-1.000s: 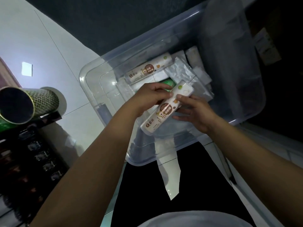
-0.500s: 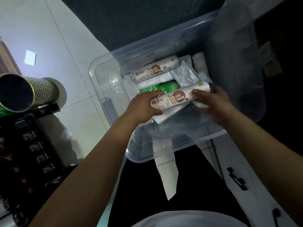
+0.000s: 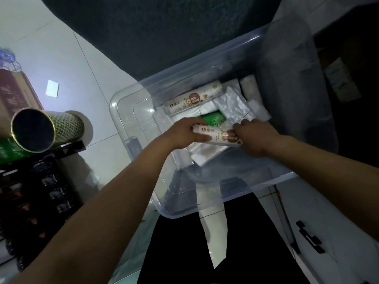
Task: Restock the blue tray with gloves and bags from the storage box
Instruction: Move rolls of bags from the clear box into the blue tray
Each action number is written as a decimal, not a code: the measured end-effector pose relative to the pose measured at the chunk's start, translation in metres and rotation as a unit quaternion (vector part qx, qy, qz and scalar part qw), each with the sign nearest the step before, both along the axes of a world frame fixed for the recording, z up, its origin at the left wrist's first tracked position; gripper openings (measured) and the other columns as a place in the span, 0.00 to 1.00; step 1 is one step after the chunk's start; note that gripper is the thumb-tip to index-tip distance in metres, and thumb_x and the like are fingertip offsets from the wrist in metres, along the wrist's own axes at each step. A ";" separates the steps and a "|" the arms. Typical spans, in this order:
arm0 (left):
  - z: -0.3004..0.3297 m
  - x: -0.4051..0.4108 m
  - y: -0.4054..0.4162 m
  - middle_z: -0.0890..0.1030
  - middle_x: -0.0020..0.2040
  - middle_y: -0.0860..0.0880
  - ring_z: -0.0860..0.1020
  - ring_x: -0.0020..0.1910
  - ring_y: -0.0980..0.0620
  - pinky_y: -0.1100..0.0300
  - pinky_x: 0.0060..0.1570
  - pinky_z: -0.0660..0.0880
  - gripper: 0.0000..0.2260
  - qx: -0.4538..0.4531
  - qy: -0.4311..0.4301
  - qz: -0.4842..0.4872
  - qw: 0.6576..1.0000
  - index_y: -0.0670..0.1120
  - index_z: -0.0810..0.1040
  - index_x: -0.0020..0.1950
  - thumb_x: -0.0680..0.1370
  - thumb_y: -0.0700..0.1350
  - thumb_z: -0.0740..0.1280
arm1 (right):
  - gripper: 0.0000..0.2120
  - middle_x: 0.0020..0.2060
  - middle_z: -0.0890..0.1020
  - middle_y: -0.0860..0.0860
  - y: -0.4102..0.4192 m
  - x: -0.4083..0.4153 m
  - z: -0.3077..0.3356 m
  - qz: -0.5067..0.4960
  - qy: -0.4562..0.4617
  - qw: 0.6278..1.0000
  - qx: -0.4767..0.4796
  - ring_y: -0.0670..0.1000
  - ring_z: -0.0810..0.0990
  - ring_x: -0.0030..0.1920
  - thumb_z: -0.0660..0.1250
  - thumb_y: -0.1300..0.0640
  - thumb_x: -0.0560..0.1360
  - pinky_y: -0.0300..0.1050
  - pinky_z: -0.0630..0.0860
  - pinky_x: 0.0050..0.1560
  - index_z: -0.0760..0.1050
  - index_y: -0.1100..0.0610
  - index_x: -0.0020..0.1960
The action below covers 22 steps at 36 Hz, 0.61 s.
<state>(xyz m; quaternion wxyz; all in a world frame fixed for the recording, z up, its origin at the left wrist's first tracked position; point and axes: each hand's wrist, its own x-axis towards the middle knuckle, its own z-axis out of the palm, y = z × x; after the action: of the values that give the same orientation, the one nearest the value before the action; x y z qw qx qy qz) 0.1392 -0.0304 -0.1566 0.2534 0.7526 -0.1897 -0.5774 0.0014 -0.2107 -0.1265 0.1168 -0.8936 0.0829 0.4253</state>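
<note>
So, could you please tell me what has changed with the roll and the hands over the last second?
The white roll went from steeply tilted above the clear storage box to lying nearly level, lower among the packets. The left hand and right hand both kept their grip on it, the right sliding to the roll's end. The second roll, the green packet and the box itself stayed put.
</note>
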 end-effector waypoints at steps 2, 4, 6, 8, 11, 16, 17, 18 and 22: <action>-0.012 0.006 -0.005 0.79 0.62 0.47 0.78 0.59 0.47 0.53 0.60 0.75 0.18 0.017 -0.061 0.088 0.994 0.48 0.78 0.65 0.76 0.51 0.71 | 0.27 0.62 0.74 0.59 -0.004 -0.012 0.001 -0.017 0.012 1.000 -0.009 0.62 0.75 0.60 0.67 0.48 0.73 0.53 0.74 0.53 0.65 0.56 0.68; -0.027 0.013 -0.007 0.76 0.66 0.43 0.75 0.64 0.44 0.52 0.63 0.72 0.19 0.043 -0.195 0.110 0.974 0.46 0.74 0.69 0.78 0.46 0.68 | 0.27 0.62 0.74 0.59 -0.009 -0.024 0.003 -0.039 0.018 0.999 -0.018 0.62 0.74 0.60 0.67 0.50 0.73 0.53 0.74 0.53 0.65 0.56 0.68; -0.042 0.018 -0.007 0.73 0.68 0.41 0.71 0.66 0.41 0.50 0.63 0.70 0.24 0.097 -0.305 0.039 0.947 0.44 0.70 0.71 0.75 0.42 0.68 | 0.26 0.62 0.73 0.59 -0.014 -0.034 0.005 -0.061 0.023 0.998 -0.016 0.62 0.74 0.60 0.67 0.52 0.73 0.53 0.75 0.53 0.65 0.57 0.68; -0.055 0.019 -0.009 0.71 0.69 0.41 0.70 0.66 0.41 0.48 0.63 0.69 0.30 0.146 -0.343 -0.040 0.927 0.44 0.66 0.72 0.71 0.40 0.71 | 0.26 0.62 0.73 0.59 -0.017 -0.043 0.008 -0.083 0.021 0.996 -0.010 0.62 0.75 0.59 0.67 0.54 0.73 0.51 0.75 0.51 0.65 0.57 0.68; -0.073 0.015 -0.015 0.70 0.68 0.39 0.70 0.66 0.39 0.49 0.65 0.68 0.32 0.178 -0.393 -0.079 0.899 0.43 0.66 0.72 0.70 0.37 0.71 | 0.24 0.61 0.73 0.58 -0.020 -0.053 0.011 -0.097 -0.004 0.995 -0.014 0.61 0.74 0.60 0.66 0.56 0.73 0.51 0.75 0.49 0.65 0.56 0.68; -0.088 0.006 -0.020 0.71 0.68 0.38 0.71 0.65 0.39 0.49 0.62 0.70 0.27 0.185 -0.439 -0.079 0.876 0.42 0.69 0.69 0.71 0.34 0.68 | 0.24 0.61 0.73 0.57 -0.021 -0.061 0.010 -0.126 -0.025 0.992 -0.017 0.61 0.74 0.59 0.66 0.57 0.73 0.52 0.76 0.49 0.65 0.55 0.67; -0.089 0.004 -0.020 0.72 0.67 0.39 0.72 0.64 0.40 0.49 0.60 0.71 0.27 0.180 -0.437 -0.078 0.878 0.42 0.69 0.69 0.71 0.33 0.69 | 0.24 0.61 0.73 0.57 -0.022 -0.061 0.010 -0.132 -0.028 0.991 -0.015 0.61 0.74 0.59 0.66 0.57 0.73 0.53 0.76 0.50 0.65 0.55 0.67; -0.089 0.004 -0.020 0.73 0.66 0.39 0.73 0.63 0.40 0.49 0.58 0.72 0.27 0.176 -0.433 -0.077 0.881 0.41 0.68 0.69 0.71 0.33 0.69 | 0.24 0.61 0.73 0.57 -0.023 -0.061 0.010 -0.135 -0.032 0.990 -0.015 0.61 0.75 0.58 0.66 0.57 0.73 0.53 0.76 0.50 0.65 0.55 0.67; -0.078 0.007 -0.023 0.75 0.64 0.40 0.75 0.61 0.40 0.47 0.52 0.74 0.24 0.177 -0.404 -0.070 0.895 0.41 0.69 0.69 0.73 0.35 0.69 | 0.25 0.62 0.73 0.56 -0.025 -0.064 0.015 -0.133 -0.047 0.990 -0.024 0.60 0.74 0.60 0.67 0.55 0.73 0.53 0.76 0.51 0.65 0.55 0.68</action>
<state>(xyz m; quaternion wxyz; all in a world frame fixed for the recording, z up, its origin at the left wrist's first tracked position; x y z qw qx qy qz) 0.1467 -0.0531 -0.2341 -0.0234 0.9384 -0.2224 -0.2634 -0.0626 -0.2354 -0.1117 0.1548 -0.8963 0.2053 0.3612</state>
